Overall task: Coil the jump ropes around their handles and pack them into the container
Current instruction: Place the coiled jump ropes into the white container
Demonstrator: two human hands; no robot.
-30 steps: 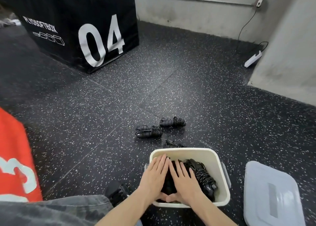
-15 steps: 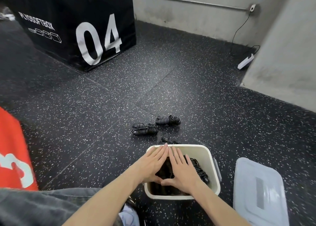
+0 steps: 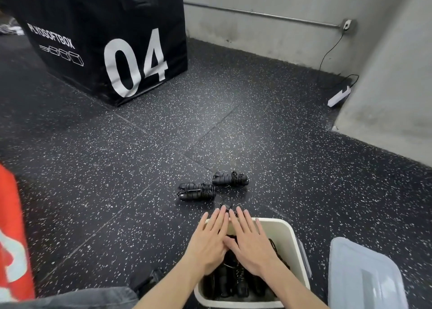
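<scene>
Lifting off the packed jump ropes in the container, both hands now hover flat with their tips past the far rim; 0.5 s ago they pressed lower on the pile. The left hand and right hand have straight fingers and hold nothing. That suggests the reach goes next to the 2 coiled ropes on the floor; a 3rd, possibly loose, shows just beyond the fingertips. The lid lies beside the container.
</scene>
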